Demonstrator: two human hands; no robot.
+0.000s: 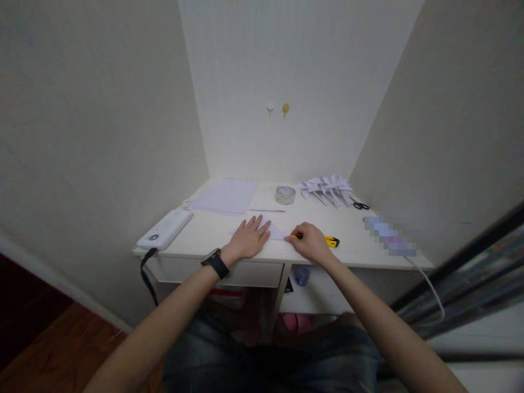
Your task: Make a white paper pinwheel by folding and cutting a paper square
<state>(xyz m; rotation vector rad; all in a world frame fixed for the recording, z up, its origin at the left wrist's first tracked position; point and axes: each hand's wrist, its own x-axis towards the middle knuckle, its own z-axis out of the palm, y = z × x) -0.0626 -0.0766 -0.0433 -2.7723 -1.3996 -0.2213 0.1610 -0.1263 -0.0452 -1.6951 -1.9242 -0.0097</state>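
White paper: a folded sheet (273,229) is lying near the front edge of the pale desk (360,240), just in front of the person.
Left hand: the left hand (248,239) is lying flat on the sheet with the fingers spread, pressing it down.
Right hand: the right hand (310,242) is closing around a yellow utility knife (327,239), with its tip touching the right edge of the sheet.
Blade risk: the spread fingers are staying near the knife tip, so a slip toward the left could be cutting them; I cannot tell if the blade is out.
Paper risk: if the flat palm is lifting, the sheet could be sliding and the line is going crooked.
Desk risk: nothing is lying under the sheet, so the blade could be scratching the surface.
Around: a stack of blank paper (227,196), a tape roll (285,195), folded paper shapes (326,188), scissors (361,205) and a white power bank (165,230) are resting farther away.
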